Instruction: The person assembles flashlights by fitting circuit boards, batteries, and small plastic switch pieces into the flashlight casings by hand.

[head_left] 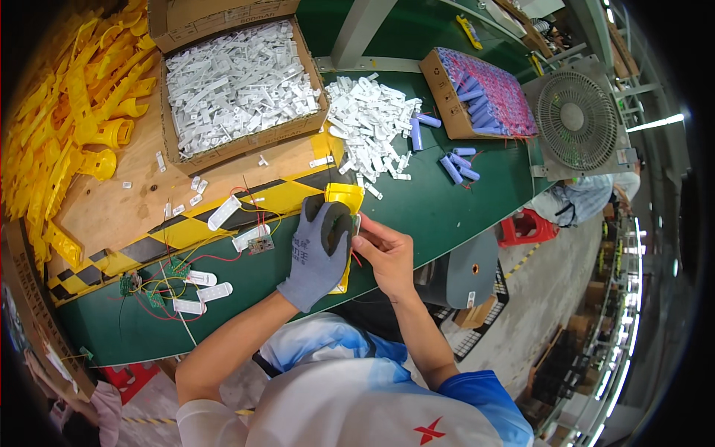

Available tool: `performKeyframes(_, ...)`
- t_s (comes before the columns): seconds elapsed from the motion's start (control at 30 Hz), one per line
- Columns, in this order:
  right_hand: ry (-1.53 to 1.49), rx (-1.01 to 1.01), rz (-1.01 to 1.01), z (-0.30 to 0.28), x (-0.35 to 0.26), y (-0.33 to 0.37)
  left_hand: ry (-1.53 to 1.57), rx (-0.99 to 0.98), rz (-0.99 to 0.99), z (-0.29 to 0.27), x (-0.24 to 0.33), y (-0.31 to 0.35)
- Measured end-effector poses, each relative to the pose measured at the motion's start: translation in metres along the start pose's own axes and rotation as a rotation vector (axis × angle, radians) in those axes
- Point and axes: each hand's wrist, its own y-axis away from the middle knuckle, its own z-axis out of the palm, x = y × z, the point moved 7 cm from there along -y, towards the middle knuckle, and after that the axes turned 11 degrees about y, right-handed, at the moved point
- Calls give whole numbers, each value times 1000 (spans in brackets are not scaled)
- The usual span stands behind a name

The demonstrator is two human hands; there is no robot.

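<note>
Shell, yellow, long axis fore-and-aft, flared end pointing away

My hands: two — one gloved
White rounded plates: five
Loose purple cells: six
Fan: one
White strips: beyond my counting

A yellow part is held by the gloved left hand near the front edge of the green tabletop; the bare right hand is placed just beside it. A box of batteries is set toward the right edge, circuit boards toward the left.
</note>
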Motion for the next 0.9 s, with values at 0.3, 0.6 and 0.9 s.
performKeyframes(0.3, -10, -59, 6, 6, -1, -9, 5, -25, 37, -8, -6, -2)
performKeyframes(0.6, 1313, -483, -227, 35, -85, -17, -89, 34, 126, -10, -9, -2)
performKeyframes(0.9, 193, 451, -322, -103, -2, 43, 365, 109, -72, -22, -12, -2)
